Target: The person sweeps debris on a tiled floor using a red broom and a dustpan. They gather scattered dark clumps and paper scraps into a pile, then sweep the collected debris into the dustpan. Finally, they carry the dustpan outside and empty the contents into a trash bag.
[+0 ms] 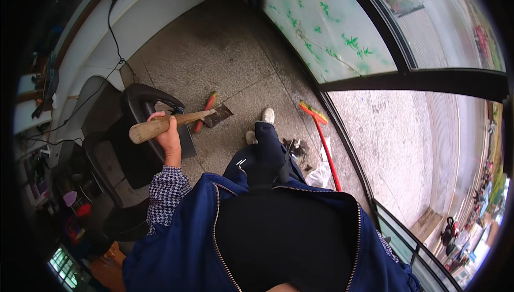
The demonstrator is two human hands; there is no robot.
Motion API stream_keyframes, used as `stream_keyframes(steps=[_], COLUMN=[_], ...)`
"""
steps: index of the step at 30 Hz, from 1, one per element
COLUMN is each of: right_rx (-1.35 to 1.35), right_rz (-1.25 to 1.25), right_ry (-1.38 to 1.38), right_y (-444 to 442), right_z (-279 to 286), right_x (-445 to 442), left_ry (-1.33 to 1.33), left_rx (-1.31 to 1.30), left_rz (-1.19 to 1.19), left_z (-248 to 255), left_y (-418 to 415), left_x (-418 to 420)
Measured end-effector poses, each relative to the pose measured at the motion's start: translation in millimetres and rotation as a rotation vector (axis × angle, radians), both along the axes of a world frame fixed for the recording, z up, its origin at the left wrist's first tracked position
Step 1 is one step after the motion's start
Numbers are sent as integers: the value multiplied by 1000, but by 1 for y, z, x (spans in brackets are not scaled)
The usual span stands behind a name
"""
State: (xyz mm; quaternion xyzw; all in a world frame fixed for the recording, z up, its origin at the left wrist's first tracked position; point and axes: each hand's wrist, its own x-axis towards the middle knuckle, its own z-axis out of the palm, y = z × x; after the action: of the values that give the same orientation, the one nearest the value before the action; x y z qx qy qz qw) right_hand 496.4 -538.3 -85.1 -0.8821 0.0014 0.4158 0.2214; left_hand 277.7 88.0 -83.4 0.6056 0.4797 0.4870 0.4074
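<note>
My left hand [168,137] is wrapped around the thick wooden handle [180,121] of a shovel. Its dark, flat metal blade [220,116] is at the floor. Partly behind the handle lies a red broom head [211,101] with yellow bristles. My right hand is out of view; only a bit of its checked sleeve [387,245] shows. To the right of my shoes, a red-handled broom [327,151] with yellow bristles stands near the door frame. Between it and my legs is a dark pile of sweepings [296,147], beside a white plastic bag [320,174].
Black padded armchairs [138,95] stand close on my left. A black cord [114,37] hangs along the white counter [154,2]. On the right, a dark metal frame [361,81] holds a leaf-patterned glass panel [325,22]; pavement [385,131] lies beyond the doorway.
</note>
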Motion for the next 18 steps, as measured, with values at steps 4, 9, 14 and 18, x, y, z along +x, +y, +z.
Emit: stream_keyframes(steps=[4, 9, 14, 18], right_rx=[143, 181, 261, 315], right_rz=[-340, -27, -65, -63], right_ry=[220, 254, 362, 388], right_y=[98, 199, 268, 294], right_z=[17, 51, 63, 61], right_x=[46, 99, 135, 170], left_ry=[-150, -250, -253, -215], left_rx=[-83, -111, -113, -96], left_rz=[-22, -128, -212, -262], left_z=[-9, 22, 56, 58], left_y=[32, 76, 103, 121], left_x=[8, 57, 107, 155])
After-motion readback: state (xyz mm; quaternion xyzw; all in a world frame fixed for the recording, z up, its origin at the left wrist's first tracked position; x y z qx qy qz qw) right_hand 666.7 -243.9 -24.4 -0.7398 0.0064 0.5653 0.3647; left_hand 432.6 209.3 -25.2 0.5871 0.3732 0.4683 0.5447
